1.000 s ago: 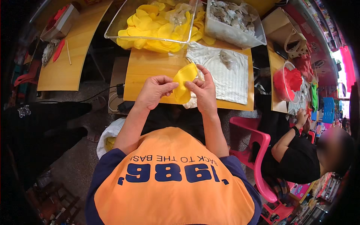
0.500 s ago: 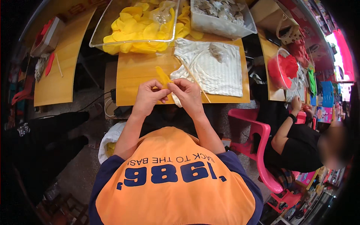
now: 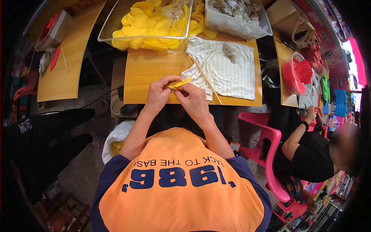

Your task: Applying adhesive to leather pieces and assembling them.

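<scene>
Left hand: yours (image 3: 157, 92), fingers curled in, thumb and fingertips closed in a pinch on the left part of a soft yellow piece (image 3: 181, 82).
Right hand: yours (image 3: 194, 102), bent inward just beside the left, its thumb and fingers pinched on the lower right of that same piece.
Yellow piece: creased and bunched small between your fingertips, held above the near part of the table (image 3: 143, 71); its right tip sticks out over your right hand.
Clear bin: at the table's far left in front of you, a see-through box (image 3: 143, 38) heaped with flat, rounded yellow pieces (image 3: 152, 30).
Grey bin: just right of it, a translucent tub (image 3: 239, 29) full of small crinkled clear packets (image 3: 234, 8).
White cloth: a ribbed sheet (image 3: 237, 77) lying on the right side of your table, with one small packet (image 3: 230, 53) on top.
Wooden stick: thin and slanted (image 3: 205, 79), lying across the cloth's left part, its near end by the table's front edge.
White sack: on the floor to your left (image 3: 116, 136), with yellow showing inside.
Co-worker: seated to your right in black (image 3: 311, 158), near a tub of red pieces (image 3: 296, 75).
</scene>
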{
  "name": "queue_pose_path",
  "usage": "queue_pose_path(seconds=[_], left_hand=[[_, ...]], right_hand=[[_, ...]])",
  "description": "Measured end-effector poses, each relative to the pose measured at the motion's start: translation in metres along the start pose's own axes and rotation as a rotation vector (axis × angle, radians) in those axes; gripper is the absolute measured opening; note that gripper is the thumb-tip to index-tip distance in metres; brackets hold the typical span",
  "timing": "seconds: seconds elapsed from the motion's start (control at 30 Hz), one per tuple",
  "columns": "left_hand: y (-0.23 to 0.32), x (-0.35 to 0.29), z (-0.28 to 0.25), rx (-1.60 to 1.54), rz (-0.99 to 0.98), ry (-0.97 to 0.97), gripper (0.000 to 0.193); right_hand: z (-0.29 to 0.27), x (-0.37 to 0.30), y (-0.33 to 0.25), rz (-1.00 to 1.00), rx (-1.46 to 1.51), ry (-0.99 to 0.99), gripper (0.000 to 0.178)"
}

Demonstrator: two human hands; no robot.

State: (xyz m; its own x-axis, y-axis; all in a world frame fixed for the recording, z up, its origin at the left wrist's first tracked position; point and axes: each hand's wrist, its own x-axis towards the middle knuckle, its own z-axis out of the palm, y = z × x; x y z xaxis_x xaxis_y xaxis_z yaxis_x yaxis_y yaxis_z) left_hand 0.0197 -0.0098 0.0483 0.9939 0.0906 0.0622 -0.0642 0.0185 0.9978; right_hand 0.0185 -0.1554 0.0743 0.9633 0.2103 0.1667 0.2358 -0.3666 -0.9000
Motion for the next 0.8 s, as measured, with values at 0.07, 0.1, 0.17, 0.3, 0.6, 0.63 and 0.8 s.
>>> queue_pose_path(seconds=[0.07,0.1,0.17,0.3,0.6,0.63,0.8], left_hand=[[-0.009,0.0,-0.009,-0.064,-0.069,-0.15,0.032],[-0.01,0.0,-0.012,-0.114,-0.093,-0.165,0.03],[-0.013,-0.001,-0.016,-0.165,-0.115,-0.177,0.028],[-0.019,-0.001,-0.014,-0.276,-0.114,-0.155,0.025],[-0.016,0.0,-0.013,-0.066,-0.029,-0.119,0.027],[-0.016,-0.001,-0.014,-0.089,-0.06,-0.102,0.028],[-0.018,-0.001,-0.011,-0.157,-0.106,-0.022,0.027]], right_hand=[[0.0,0.0,0.0,0.006,0.01,-0.017,0.013],[-0.001,-0.001,-0.001,0.019,0.023,-0.038,0.013],[0.0,-0.003,-0.005,0.029,0.036,-0.06,0.013],[0.012,-0.008,-0.014,-0.027,0.037,-0.034,0.013],[0.027,-0.013,-0.011,-0.156,0.001,0.025,0.013],[0.029,-0.013,-0.012,-0.202,-0.036,0.022,0.013],[0.028,-0.01,-0.018,-0.261,-0.105,0.015,0.011]])
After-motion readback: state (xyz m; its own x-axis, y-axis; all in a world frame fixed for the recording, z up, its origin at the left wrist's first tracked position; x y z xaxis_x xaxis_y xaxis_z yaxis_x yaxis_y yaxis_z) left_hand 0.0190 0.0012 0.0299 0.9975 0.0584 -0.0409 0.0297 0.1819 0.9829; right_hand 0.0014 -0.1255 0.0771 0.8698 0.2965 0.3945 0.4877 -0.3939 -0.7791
